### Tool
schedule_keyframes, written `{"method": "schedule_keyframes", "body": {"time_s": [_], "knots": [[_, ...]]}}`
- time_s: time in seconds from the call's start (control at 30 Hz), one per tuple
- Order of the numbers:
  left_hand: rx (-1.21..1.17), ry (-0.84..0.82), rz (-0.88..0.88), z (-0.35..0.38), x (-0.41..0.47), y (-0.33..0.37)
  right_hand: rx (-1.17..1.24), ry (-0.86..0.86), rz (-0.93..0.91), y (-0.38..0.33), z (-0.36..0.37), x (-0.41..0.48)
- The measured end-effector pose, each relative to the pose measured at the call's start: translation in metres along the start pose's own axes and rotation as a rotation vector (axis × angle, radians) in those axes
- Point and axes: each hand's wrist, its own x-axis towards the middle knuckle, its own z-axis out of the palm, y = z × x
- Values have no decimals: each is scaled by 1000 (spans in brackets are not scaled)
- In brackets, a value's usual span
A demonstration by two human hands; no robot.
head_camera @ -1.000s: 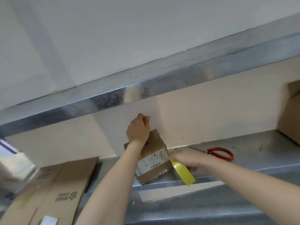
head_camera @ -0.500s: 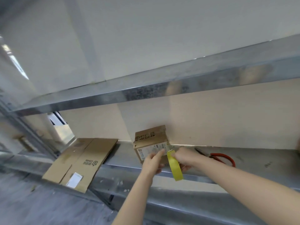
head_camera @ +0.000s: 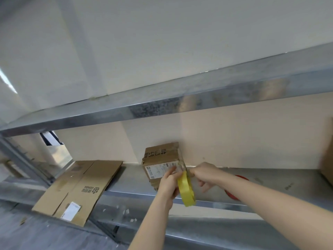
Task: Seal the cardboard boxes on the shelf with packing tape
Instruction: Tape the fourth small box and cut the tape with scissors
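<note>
A small brown cardboard box with a white label stands on the metal shelf against the wall. In front of its lower right corner hangs a roll of yellow packing tape. My left hand grips the roll from the left, fingers lying over the label. My right hand pinches the tape's end at the box's right edge. The box's lower front is hidden behind both hands.
A flattened cardboard box lies on the shelf to the left, overhanging the edge. Red-handled scissors lie behind my right forearm. Another cardboard box shows at the far right. An upper shelf beam runs overhead.
My left hand came down from the top of the box to the tape roll. The box now stands upright rather than tilted. The view has swung left and down.
</note>
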Motion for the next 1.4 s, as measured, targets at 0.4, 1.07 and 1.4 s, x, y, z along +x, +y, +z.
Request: {"method": "schedule_keyframes", "body": {"time_s": [0.4,1.07,1.4], "knots": [[98,21,39,7,15,1,-662,205,-9,78,-50,16],[164,-10,116,-6,27,-5,-600,270,-104,42,-53,1],[198,-33,141,-22,21,4,-673,100,-48,-21,-26,-50]]}}
